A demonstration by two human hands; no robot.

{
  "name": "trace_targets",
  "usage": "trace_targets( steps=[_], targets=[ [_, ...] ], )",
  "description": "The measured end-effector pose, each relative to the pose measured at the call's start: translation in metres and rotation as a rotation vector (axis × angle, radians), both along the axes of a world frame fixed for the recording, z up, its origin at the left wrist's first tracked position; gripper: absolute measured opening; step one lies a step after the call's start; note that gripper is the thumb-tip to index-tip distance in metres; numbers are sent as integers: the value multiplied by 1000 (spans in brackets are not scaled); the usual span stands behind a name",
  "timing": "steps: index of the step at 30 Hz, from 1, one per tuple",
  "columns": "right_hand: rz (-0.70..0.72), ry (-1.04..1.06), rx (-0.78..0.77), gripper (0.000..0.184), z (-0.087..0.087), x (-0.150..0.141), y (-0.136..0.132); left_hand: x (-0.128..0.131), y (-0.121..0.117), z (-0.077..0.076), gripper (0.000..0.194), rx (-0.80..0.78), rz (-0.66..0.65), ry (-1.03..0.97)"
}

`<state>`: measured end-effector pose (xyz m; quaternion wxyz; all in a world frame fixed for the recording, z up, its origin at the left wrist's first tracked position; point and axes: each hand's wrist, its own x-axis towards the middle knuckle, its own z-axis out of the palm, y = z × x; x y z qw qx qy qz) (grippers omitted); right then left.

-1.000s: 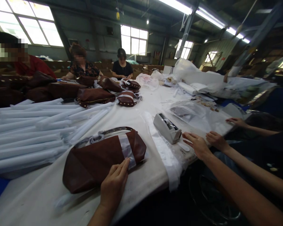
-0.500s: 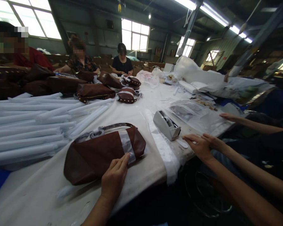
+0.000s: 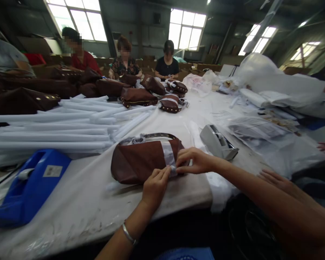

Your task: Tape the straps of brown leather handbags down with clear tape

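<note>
A brown leather bag [image 3: 138,164] lies on the white-covered table [image 3: 78,202] in front of me, with a studded strap on top and a pale wrapping band [image 3: 168,153] round its right end. My left hand [image 3: 155,186] is at the band's lower edge, its fingertips pressed together on it. From the right, my right hand [image 3: 195,161] meets it, thumb and fingers pinched on the same spot of the band. A thin bracelet sits on my left wrist.
A grey tape dispenser [image 3: 218,141] stands right of the bag, and a blue one [image 3: 29,184] at the near left. White paper rolls [image 3: 56,133] lie on the left. More brown bags [image 3: 138,95] and seated people are at the far side. Another person's hand [image 3: 276,179] rests at the right edge.
My right hand has left the spot by the grey tape dispenser and come to the band on the bag. My view has swung left, bringing the blue dispenser in.
</note>
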<state>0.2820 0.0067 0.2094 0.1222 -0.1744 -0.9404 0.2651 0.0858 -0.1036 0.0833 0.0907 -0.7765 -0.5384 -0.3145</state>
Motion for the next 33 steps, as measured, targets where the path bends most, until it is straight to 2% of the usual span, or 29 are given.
trace_targets(
  steps=[5,9,17,23,26,28,31,33],
  targets=[
    [49,-329,255,10,-15,-44,41,2,-1,-3,41,-6,11,-3],
    [40,-524,431,3,-12,-67,46,3,-1,-4,43,-28,11,-16],
    [39,-695,575,16,1,-86,37,4,0,-6,43,-16,12,1],
    [37,-606,589,24,-1,-79,44,4,0,-3,41,9,20,0],
    [-90,-482,604,49,-6,-70,65,4,0,0,40,2,16,7],
    [-248,-425,477,55,-9,-62,84,3,0,1,41,-1,16,9],
    [-507,-331,306,41,-12,-50,103,2,-1,3,43,-6,13,6],
    [-635,-240,327,31,-18,-46,100,1,-1,2,44,3,9,-1]
  ],
)
